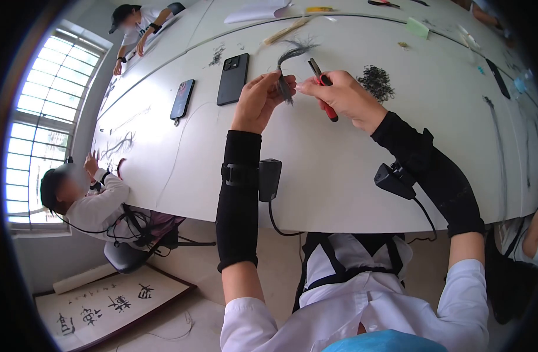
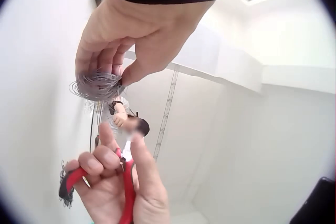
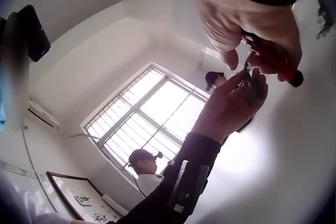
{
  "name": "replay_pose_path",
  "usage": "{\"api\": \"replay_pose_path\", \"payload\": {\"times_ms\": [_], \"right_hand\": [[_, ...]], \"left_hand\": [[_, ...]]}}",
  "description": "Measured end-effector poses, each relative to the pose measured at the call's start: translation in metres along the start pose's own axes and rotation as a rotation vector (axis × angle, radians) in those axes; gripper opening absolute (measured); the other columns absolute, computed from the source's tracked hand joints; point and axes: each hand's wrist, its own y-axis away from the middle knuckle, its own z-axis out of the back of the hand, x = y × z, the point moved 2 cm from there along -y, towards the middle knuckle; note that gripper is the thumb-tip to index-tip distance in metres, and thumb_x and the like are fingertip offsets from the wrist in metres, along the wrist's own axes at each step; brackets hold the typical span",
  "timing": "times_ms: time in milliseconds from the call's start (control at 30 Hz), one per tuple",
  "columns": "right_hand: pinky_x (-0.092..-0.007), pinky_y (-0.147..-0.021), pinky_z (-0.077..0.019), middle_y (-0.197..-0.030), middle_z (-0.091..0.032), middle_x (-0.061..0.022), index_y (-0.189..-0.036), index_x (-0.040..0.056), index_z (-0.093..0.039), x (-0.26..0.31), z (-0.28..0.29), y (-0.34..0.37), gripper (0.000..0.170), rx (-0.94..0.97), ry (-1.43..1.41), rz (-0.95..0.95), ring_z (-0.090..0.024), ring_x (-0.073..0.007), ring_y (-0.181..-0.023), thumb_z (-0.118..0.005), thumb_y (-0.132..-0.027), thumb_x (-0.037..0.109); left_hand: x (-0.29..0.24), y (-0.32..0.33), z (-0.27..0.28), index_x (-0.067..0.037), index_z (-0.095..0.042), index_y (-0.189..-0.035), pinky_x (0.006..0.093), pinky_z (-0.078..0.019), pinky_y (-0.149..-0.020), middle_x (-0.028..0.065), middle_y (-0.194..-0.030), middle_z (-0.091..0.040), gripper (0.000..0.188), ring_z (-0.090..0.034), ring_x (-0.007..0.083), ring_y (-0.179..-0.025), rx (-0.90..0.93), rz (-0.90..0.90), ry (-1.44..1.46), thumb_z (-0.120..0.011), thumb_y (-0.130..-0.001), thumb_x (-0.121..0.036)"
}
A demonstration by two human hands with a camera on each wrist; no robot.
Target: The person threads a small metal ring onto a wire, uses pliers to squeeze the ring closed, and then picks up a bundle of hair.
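The left hand (image 1: 258, 101) pinches a bundle of thin dark wires (image 1: 285, 87), whose loose ends fan out beyond the fingers at the top. In the left wrist view the looped grey end of the bundle (image 2: 98, 86) shows below the fingertips of the left hand (image 2: 139, 37). Red-handled pliers (image 1: 329, 105) lie in the grip of the right hand (image 1: 354, 100), their metal tip pointing up and away. Thumb and forefinger of the right hand are close beside the bundle; whether they touch a wire is too small to tell.
Two phones (image 1: 232, 79) (image 1: 183, 100) lie left of the hands. A tangled heap of dark wire (image 1: 376, 83) is to the right. Farther back are white paper (image 1: 257, 10) and a green note (image 1: 417, 28). One person (image 1: 84, 196) sits at the left edge, another (image 1: 143, 26) at the far left.
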Motion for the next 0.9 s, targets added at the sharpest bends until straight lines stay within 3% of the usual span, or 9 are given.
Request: {"api": "replay_pose_path", "payload": {"times_ms": [200,300,400,500,600,900], "right_hand": [[-0.0241,-0.058,-0.0413,-0.070,-0.056,0.0002,-0.093,0.0033,-0.065,-0.011,-0.003,-0.010,0.028,-0.076,0.000,-0.011,-0.051,-0.0068,-0.062,-0.068,-0.094,0.031],[-0.0243,-0.059,-0.0418,-0.070,-0.057,0.0006,-0.091,0.0032,-0.064,-0.010,-0.003,-0.009,0.028,-0.061,0.074,-0.024,-0.052,-0.0067,-0.063,-0.067,-0.095,0.031],[-0.0238,-0.060,-0.0420,-0.071,-0.056,0.0015,-0.091,0.0032,-0.064,-0.007,0.000,-0.002,0.028,-0.025,0.117,-0.039,-0.051,-0.0063,-0.064,-0.066,-0.096,0.030],[-0.0233,-0.061,-0.0421,-0.072,-0.055,0.0022,-0.092,0.0037,-0.064,-0.007,0.004,0.004,0.027,0.012,0.121,-0.016,-0.051,-0.0057,-0.066,-0.065,-0.097,0.031],[-0.0232,-0.062,-0.0417,-0.073,-0.055,0.0025,-0.092,0.0043,-0.064,-0.005,0.007,0.015,0.027,0.024,0.087,-0.017,-0.051,-0.0055,-0.067,-0.064,-0.097,0.031],[-0.0235,-0.061,-0.0404,-0.073,-0.054,0.0017,-0.088,0.0044,-0.061,0.021,0.022,0.064,0.025,0.046,0.223,0.044,-0.050,-0.0061,-0.066,-0.062,-0.098,0.027]], "left_hand": [[0.020,-0.003,-0.010,0.009,-0.058,-0.109,0.0416,-0.0546,-0.096,0.0185,-0.103,-0.068,0.027,-0.067,0.0275,-0.101,-0.021,0.076,0.348,-0.053,-0.103,-0.017],[0.021,-0.006,-0.009,0.009,-0.056,-0.109,0.0435,-0.0547,-0.096,0.0171,-0.100,-0.067,0.027,-0.067,0.0278,-0.101,0.124,0.175,0.495,-0.052,-0.104,-0.017],[0.021,-0.011,-0.012,0.007,-0.054,-0.111,0.0435,-0.0554,-0.095,0.0164,-0.101,-0.065,0.026,-0.066,0.0279,-0.097,0.119,0.249,0.457,-0.051,-0.105,-0.018],[0.030,-0.020,-0.010,0.004,-0.057,-0.118,0.0404,-0.0562,-0.092,0.0115,-0.100,-0.067,0.029,-0.067,0.0247,-0.092,0.069,0.161,0.296,-0.053,-0.104,-0.021],[0.030,-0.021,-0.016,0.001,-0.058,-0.113,0.0397,-0.0564,-0.092,0.0097,-0.100,-0.066,0.022,-0.067,0.0255,-0.095,0.100,0.132,0.417,-0.053,-0.104,-0.019],[0.028,-0.024,-0.016,0.004,-0.053,-0.106,0.0416,-0.0556,-0.093,0.0122,-0.099,-0.063,0.016,-0.064,0.0276,-0.098,0.033,0.098,0.442,-0.045,-0.105,-0.010]]}}
